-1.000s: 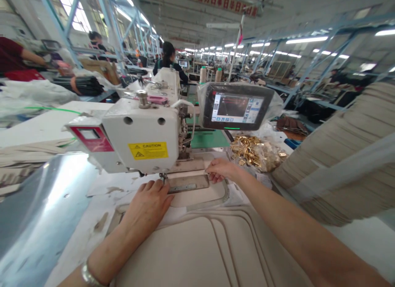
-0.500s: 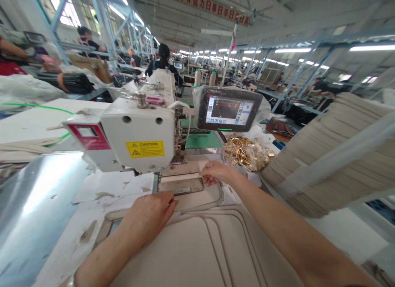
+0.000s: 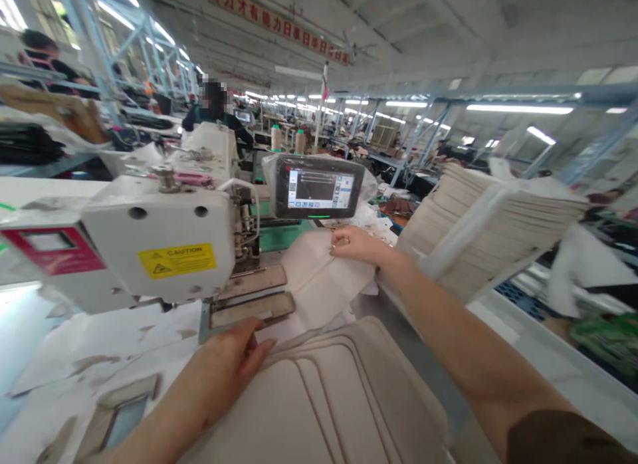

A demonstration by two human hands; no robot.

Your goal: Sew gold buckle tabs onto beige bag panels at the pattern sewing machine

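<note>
My right hand [image 3: 359, 244] pinches the upper edge of a pale beige fabric panel [image 3: 323, 281], which is raised and tilted beside the sewing machine's clamp plates [image 3: 256, 310]. A faint line runs across the panel. My left hand [image 3: 234, 357] lies at the near side of the clamp, by the back edge of a fanned stack of beige panels [image 3: 319, 397]. Its thumb and index finger are apart and nothing shows between them; the other fingers are partly hidden. The white sewing machine head [image 3: 159, 244] stands left of the clamp.
A control screen [image 3: 319, 188] stands behind the raised panel. At the right leans a tall tied bundle of beige pieces [image 3: 463, 231]. A frame-shaped beige piece [image 3: 112, 411] and scraps lie on white paper at the left. A co-worker [image 3: 214, 108] sits beyond the machine.
My right hand has drawn the panel out of the clamp area, lifting it to the right. My left hand has stayed near the clamp. The view has turned right.
</note>
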